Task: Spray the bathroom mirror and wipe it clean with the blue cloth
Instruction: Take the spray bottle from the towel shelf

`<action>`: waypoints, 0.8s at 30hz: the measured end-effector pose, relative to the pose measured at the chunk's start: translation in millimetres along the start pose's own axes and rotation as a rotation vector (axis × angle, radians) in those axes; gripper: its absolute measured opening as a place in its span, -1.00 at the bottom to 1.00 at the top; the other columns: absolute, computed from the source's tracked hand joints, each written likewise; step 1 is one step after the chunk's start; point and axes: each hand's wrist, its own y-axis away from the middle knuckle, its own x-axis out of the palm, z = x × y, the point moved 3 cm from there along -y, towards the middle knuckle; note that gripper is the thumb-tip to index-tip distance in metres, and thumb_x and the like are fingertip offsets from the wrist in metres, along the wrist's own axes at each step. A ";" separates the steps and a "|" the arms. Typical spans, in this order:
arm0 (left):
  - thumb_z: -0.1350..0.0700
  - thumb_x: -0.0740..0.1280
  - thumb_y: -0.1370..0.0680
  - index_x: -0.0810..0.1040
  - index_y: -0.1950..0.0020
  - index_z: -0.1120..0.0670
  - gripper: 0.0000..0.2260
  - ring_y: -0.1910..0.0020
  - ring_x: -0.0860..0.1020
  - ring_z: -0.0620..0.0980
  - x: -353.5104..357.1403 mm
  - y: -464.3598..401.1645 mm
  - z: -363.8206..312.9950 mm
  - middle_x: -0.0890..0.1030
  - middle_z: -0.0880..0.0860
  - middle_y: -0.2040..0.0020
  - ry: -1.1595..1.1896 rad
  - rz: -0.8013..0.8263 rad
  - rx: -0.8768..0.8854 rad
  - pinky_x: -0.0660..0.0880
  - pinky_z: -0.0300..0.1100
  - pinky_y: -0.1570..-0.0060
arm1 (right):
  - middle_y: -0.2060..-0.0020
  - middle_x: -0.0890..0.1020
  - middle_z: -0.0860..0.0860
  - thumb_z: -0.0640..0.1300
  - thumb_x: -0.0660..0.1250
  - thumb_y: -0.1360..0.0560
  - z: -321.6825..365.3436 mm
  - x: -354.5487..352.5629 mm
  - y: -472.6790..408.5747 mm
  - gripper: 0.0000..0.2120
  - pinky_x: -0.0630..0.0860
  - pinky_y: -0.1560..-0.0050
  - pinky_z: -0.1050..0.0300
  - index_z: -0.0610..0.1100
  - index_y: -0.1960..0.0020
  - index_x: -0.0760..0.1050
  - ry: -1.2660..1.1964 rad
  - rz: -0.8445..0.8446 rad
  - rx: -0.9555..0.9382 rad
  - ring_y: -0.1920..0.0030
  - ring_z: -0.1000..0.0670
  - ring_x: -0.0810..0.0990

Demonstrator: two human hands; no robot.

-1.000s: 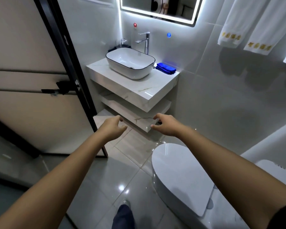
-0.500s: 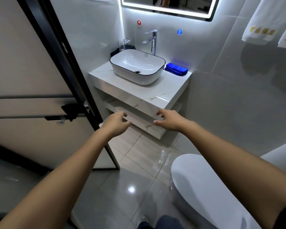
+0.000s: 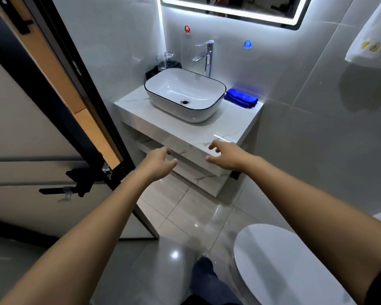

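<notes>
A folded blue cloth [image 3: 241,100] lies on the marble counter [image 3: 233,126], right of the white basin [image 3: 185,94], against the wall. Only the lower edge of the lit mirror [image 3: 233,7] shows at the top. I see no spray bottle. Both my arms reach forward. My left hand [image 3: 157,162] hovers in front of the counter's lower shelf with fingers loosely spread, holding nothing. My right hand [image 3: 228,155] is over the counter's front edge, fingers relaxed and empty. Both hands are well short of the cloth.
A chrome tap [image 3: 206,57] stands behind the basin, with a glass [image 3: 163,61] on a dark tray at the back left. The open door with black handle [image 3: 75,183] is at my left. A toilet [image 3: 279,267] sits at lower right. White towels [image 3: 370,45] hang at upper right.
I have stepped closer to the counter, which now looks larger and nearer. Both hands have moved forward toward its front edge, and the right hand now overlaps that edge.
</notes>
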 end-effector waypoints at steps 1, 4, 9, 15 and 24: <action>-0.03 0.25 -0.61 0.36 -0.43 0.14 -0.56 -0.29 0.46 0.07 -2.5 -10.9 -2.0 0.43 0.13 -0.38 0.000 -0.002 -0.004 0.40 -0.14 -0.13 | -0.33 0.46 -0.12 0.09 0.28 -0.56 -0.8 -5.3 -12.1 -0.52 0.39 -0.25 0.05 -0.08 -0.41 0.34 0.003 0.001 -0.002 -0.30 -0.09 0.44; -0.02 0.25 -0.61 0.36 -0.43 0.14 -0.56 -0.31 0.45 0.09 -9.8 -39.1 -9.8 0.43 0.14 -0.39 0.010 0.003 -0.017 0.42 -0.07 -0.22 | -0.32 0.47 -0.12 0.10 0.28 -0.56 -2.1 -21.9 -43.4 -0.52 0.40 -0.21 0.07 -0.07 -0.41 0.34 0.005 0.005 -0.014 -0.27 -0.09 0.46; -0.01 0.26 -0.61 0.36 -0.43 0.14 -0.57 -0.07 0.51 0.02 -22.0 -91.5 -24.8 0.42 0.14 -0.39 0.055 -0.003 -0.053 0.42 -0.15 -0.01 | -0.34 0.44 -0.11 0.09 0.28 -0.56 -4.5 -54.0 -97.0 -0.51 0.42 -0.14 0.11 -0.07 -0.42 0.34 0.006 0.020 -0.035 -0.25 -0.10 0.48; -0.03 0.25 -0.61 0.34 -0.44 0.11 -0.56 -0.23 0.47 0.06 -32.3 -139.0 -30.0 0.39 0.12 -0.41 0.041 -0.043 -0.074 0.42 -0.14 -0.03 | -0.32 0.46 -0.11 0.06 0.28 -0.56 -8.0 -78.3 -143.0 -0.54 0.38 -0.13 0.13 -0.09 -0.39 0.36 0.017 0.008 -0.076 -0.25 -0.10 0.47; -0.02 0.24 -0.61 0.35 -0.44 0.13 -0.57 -0.29 0.45 0.09 -47.0 -199.7 -36.4 0.42 0.13 -0.40 0.000 -0.030 -0.060 0.43 -0.04 -0.22 | -0.31 0.48 -0.11 0.05 0.29 -0.56 -18.7 -94.6 -196.2 -0.55 0.36 -0.10 0.15 -0.09 -0.39 0.37 0.030 0.023 -0.050 -0.27 -0.09 0.46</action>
